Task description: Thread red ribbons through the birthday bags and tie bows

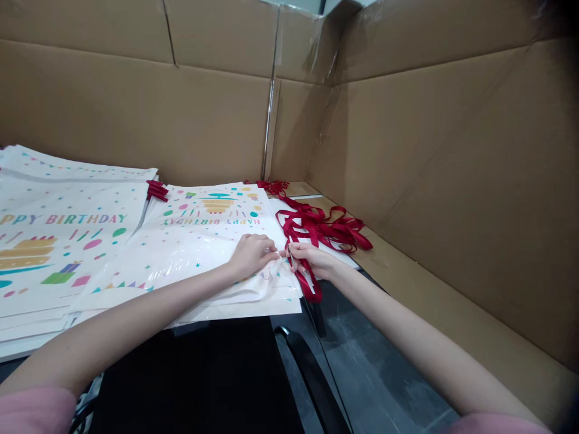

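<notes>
Happy Birthday sheet (181,259) mid-frame, right edge bunched in left hand (256,256); right hand (313,260) pinching thin metal tool (292,260), type unclear. Red ribbon tangle (316,224) right of centre, strand hanging behind right hand. Sheet stack (67,238) left; black chair (199,374) lower centre; cardboard wall (136,108) behind.

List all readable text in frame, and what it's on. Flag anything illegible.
"PPY BIRTHDAY": left sheet stack, cut off by the frame's left edge.
"HAPPY BIRTHDAY": upside down on the right sheet.
No readable text on the red ribbon or the cardboard walls; no other lettering can be made out.
</notes>
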